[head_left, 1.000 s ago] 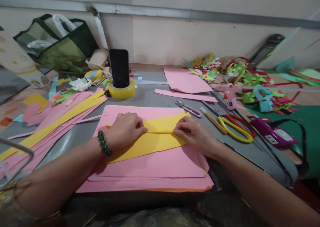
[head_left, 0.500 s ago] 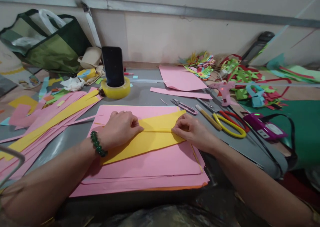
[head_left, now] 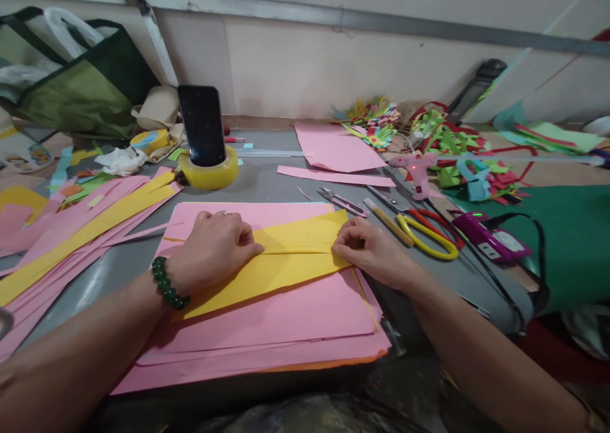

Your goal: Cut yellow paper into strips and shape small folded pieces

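Observation:
A yellow sheet of paper lies aslant on a stack of pink paper, with a narrow crease or folded edge running across its middle. My left hand, wearing a green bead bracelet, is closed, its thumb and fingers pinching the left part of that fold. At the other end, my right hand pinches the fold near the sheet's right edge. Both hands' curled fingers partly cover the paper. Thread snips and a wooden-handled tool lie just beyond my right hand.
Scissors with red and yellow handles, a pink glue gun and a purple power strip lie to the right. A phone stands in a tape roll. Long paper strips cover the left side.
My right hand has slid a little to the right along the fold, widening the gap between my hands. The left hand keeps its place on the paper. The view has shifted slightly.

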The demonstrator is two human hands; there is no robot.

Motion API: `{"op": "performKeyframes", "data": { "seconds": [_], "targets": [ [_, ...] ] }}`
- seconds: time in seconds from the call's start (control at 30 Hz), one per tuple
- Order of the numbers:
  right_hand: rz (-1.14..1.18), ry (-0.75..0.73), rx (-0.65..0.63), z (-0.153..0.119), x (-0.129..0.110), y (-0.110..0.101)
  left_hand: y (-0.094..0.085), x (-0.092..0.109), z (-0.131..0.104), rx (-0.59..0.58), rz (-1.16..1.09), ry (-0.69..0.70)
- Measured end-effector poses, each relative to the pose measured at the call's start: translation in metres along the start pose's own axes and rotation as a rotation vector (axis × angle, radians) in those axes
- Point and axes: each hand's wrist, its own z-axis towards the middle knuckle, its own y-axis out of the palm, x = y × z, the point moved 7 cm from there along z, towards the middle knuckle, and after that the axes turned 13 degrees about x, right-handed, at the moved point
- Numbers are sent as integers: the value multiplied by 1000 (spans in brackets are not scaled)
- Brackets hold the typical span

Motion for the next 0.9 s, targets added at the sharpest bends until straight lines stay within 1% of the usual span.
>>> {"op": "performKeyframes", "data": {
  "seconds": [0.27,0.37,0.47,0.53,0.63,0.7,0.8,0.9],
  "targets": [
    [18,15,-24,0,1,0,-1,1,0,-4,10,20],
    [-4,2,-39,0,2,1,-1,2,0,41,48,76],
    [-15,-24,-47,-2,4,1,-3,7,-2,111,58,197],
    [-9,-34,-38,-3,6,-1,-2,12,-5,128,53,307],
    [-3,-41,-31,-4,8,-2,2,20,-11,89,36,475],
    [-7,-60,-31,-5,7,-2,4,24,-15,53,24,553],
    [-71,-164,-21,-7,-2,-4,4,27,-17,33,15,580],
    [-269,-409,8,-13,-22,-6,4,29,-17,38,15,575]
  ]
}}
